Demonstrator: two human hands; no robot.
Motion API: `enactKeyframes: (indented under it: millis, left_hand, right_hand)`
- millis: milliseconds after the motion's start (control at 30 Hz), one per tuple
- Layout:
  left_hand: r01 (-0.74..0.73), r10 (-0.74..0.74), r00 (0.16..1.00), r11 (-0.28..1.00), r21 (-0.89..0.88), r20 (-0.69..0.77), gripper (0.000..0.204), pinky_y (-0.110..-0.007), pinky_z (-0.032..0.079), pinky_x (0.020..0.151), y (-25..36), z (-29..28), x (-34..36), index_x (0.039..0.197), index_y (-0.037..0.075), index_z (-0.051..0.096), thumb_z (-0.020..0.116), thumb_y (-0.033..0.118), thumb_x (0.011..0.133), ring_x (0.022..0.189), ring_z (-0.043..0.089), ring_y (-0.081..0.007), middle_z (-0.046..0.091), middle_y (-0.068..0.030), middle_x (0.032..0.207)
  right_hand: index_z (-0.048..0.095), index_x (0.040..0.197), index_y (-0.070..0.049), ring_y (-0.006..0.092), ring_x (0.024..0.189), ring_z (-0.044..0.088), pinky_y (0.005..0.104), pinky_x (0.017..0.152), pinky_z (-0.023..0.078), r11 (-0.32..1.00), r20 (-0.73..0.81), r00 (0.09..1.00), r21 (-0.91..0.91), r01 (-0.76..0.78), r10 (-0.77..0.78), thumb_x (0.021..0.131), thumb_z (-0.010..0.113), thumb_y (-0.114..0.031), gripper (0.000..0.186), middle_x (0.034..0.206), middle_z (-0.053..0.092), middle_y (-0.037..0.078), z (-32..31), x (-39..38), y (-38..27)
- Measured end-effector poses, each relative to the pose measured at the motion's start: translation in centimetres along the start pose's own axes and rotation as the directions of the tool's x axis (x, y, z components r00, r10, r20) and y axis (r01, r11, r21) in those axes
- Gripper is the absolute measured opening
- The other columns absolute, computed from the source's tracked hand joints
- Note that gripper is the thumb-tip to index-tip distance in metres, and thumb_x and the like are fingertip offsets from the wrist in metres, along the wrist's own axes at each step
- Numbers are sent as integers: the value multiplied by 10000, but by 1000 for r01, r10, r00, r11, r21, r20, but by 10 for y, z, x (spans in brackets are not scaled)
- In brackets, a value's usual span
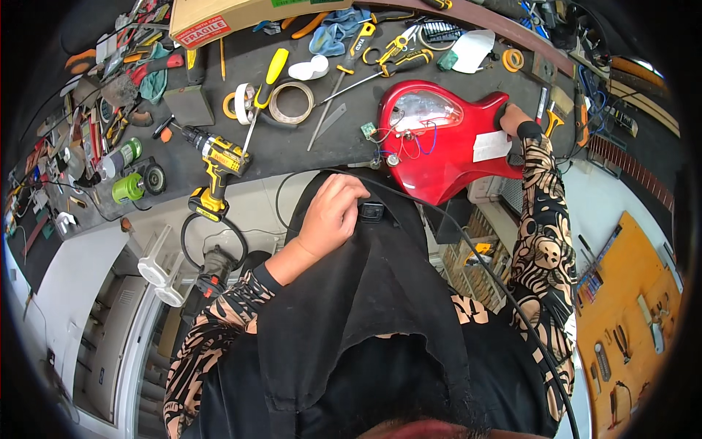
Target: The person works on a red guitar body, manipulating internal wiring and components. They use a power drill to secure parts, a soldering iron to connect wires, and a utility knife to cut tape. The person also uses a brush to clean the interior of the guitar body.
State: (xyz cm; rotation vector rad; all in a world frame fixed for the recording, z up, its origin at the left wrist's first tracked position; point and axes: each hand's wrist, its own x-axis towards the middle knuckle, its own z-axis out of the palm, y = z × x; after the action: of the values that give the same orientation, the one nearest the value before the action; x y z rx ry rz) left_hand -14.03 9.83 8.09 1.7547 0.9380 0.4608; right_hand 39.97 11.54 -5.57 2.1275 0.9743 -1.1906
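A glossy red electric guitar body [439, 172] lies at the right front of the bench, with an open cavity showing bare silver and loose coloured wires. My right hand [516, 121] reaches out to its right end, fingers curled at the horn beside the neck pocket; the fingertips are partly hidden. A white paper label [491, 146] lies on the body near that hand. Over my lap, my left hand [330, 216] is closed, its fingers bent in against the black apron [314, 314]. Beside its fingertips sits a small black device [371, 212]. Whatever those fingers pinch is hidden.
A yellow cordless drill [218, 164] stands at the bench's front edge, left of tape rolls [291, 102] and screwdrivers [276, 67]. A cardboard box [248, 18] is at the back. A black cable [468, 241] crosses over my lap. Clutter fills the bench's left side.
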Motion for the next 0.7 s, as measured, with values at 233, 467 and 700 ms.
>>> enactKeyframes:
  millis: [233, 467, 700]
  left_hand:
    - [42, -41, 998, 999, -22, 50, 207, -420, 555, 880, -14, 2, 11, 1049, 3, 683, 647, -118, 885, 1008, 690, -344, 683, -141, 1075]
    - [100, -97, 992, 994, -41, 76, 204, -435, 556, 885, -20, 3, 15, 1080, 26, 678, 642, -76, 907, 1022, 694, -342, 682, -125, 1081]
    - [102, -101, 994, 994, -24, 38, 163, -417, 565, 864, -16, 3, 7, 1078, 10, 678, 644, -70, 940, 1005, 707, -340, 688, -140, 1091]
  right_hand:
    - [629, 1190, 184, 450, 818, 795, 504, 697, 630, 997, -81, 996, 66, 38, -33, 931, 487, -26, 363, 1085, 746, 370, 5, 2, 5]
    - [645, 1239, 180, 526, 1093, 748, 517, 912, 614, 998, -113, 993, -48, 31, -36, 929, 508, -65, 418, 1209, 715, 412, 8, 4, 11]
    - [632, 1281, 141, 537, 1216, 689, 520, 1038, 557, 998, -67, 998, -63, 2, -6, 915, 518, -83, 445, 1263, 698, 406, -2, -2, -2]
